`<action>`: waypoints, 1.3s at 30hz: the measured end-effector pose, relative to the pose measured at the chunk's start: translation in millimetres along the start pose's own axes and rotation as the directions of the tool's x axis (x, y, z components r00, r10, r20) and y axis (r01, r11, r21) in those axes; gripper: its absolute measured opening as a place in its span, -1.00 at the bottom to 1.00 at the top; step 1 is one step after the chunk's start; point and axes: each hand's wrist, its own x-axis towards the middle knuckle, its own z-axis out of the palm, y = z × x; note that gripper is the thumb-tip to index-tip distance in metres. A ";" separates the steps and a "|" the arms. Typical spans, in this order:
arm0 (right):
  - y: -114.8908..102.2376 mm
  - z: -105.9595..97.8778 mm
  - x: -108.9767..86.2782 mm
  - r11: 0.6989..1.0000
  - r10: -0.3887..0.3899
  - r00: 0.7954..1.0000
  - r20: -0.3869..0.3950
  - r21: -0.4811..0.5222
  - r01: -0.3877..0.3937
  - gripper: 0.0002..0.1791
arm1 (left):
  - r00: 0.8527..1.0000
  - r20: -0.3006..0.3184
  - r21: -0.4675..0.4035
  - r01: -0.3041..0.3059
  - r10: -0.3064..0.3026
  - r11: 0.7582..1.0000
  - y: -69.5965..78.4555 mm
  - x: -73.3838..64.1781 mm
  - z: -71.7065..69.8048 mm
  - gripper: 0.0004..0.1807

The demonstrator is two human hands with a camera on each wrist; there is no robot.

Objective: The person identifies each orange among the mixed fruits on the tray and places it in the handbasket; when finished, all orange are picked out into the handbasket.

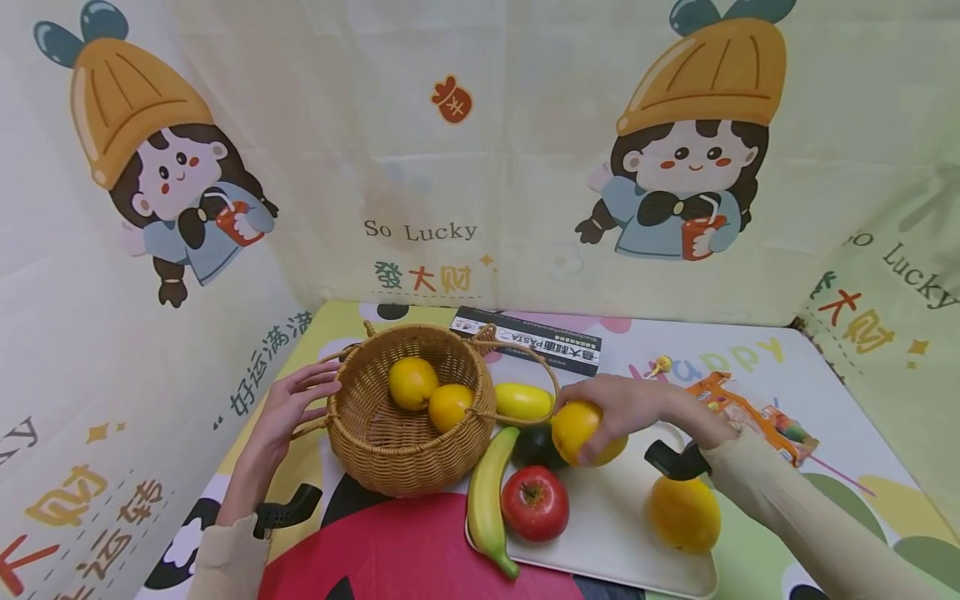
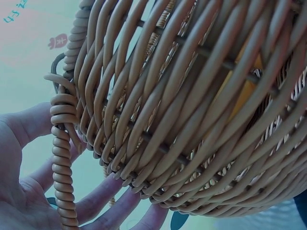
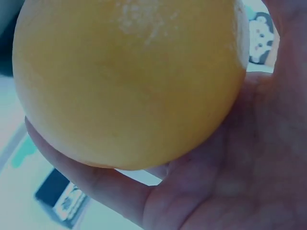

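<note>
My right hand (image 1: 621, 407) grips an orange (image 1: 576, 429), fingers and thumb curled round it, above the far part of the white tray (image 1: 600, 537). The same orange (image 3: 129, 91) fills much of the right wrist view. Left of it stands a wicker basket (image 1: 408, 462) with two round yellow-orange fruits (image 1: 413, 383) inside. At the basket's left side is my left hand (image 1: 296, 404), its fingers extended. In the left wrist view, the fingers (image 2: 100, 199) reach behind the twisted handle (image 2: 63, 177) and touch the woven wall.
On the tray lie a banana (image 1: 489, 492), a red apple (image 1: 536, 503), a dark green fruit (image 1: 536, 447) and another orange (image 1: 684, 514). A yellow oblong fruit (image 1: 523, 402) sits beside the basket. Behind are a black pasta box (image 1: 528, 340) and an orange snack packet (image 1: 750, 412).
</note>
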 end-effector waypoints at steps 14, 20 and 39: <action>-38.2 -33.6 40.5 0.995 -0.089 0.993 -0.075 0.039 0.093 -0.34 | 1.000 -0.001 -0.011 0.005 -0.005 1.000 0.4 0.9 1.0 -0.41; -54.9 -42.4 63.6 0.988 -0.101 0.983 -0.151 0.105 0.118 -0.30 | 1.000 0.003 -0.008 0.002 -0.002 1.000 0.2 -0.4 0.6 -0.43; -100.2 -30.3 137.8 0.985 -0.056 0.975 -0.215 0.151 0.090 -0.32 | 1.000 0.005 -0.002 0.005 -0.005 1.000 -1.0 -1.1 1.3 -0.42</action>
